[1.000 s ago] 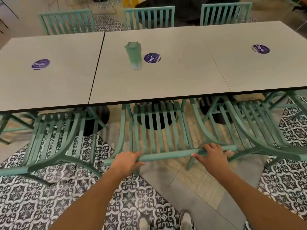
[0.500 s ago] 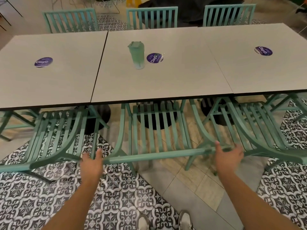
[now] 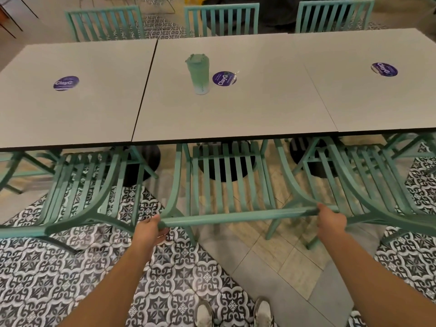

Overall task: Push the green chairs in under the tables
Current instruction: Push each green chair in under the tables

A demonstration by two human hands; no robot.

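- Middle green slatted metal chair (image 3: 226,185) at lower centre, seat partly under the grey square-topped bench (image 3: 236,109), top rail outside the edge.
- Left hand (image 3: 148,232) gripping the rail's left end; right hand (image 3: 330,220) gripping the right end; set well apart.
- Risk: uneven push could swing the chair into the neighbouring green chair (image 3: 377,185) at right, nearly touching.
- Risk: a hard shove could jolt the bench and topple the upright green tumbler (image 3: 198,74) at upper centre.
- Risk: fingers pinched against the bench edge.

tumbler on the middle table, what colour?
The tumbler is mint green, fading to whitish at the base, with a green lid. The head view shows it clearly.
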